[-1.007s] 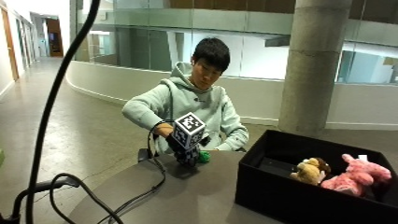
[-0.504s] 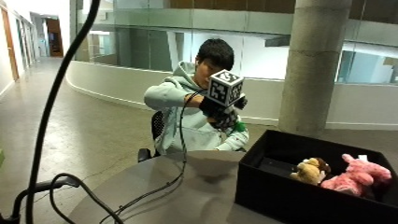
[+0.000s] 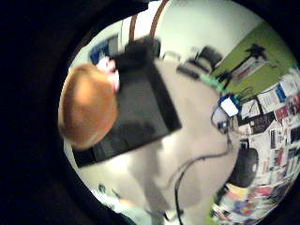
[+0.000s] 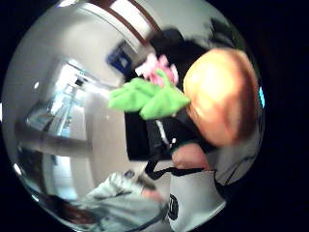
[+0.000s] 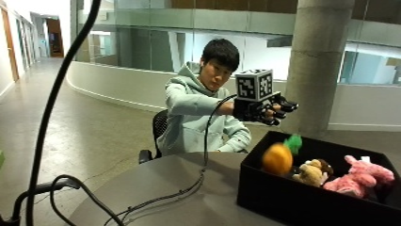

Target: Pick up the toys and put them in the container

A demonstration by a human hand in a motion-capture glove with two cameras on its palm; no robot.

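Apparently airborne, orange carrot toy (image 5: 278, 157) below the gloved right hand (image 5: 270, 109), fingers spread, over black container (image 5: 294, 200).

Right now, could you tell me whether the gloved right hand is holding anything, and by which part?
Nothing is held: the right hand hangs open above the black container, and the orange carrot toy is in mid-air below it.
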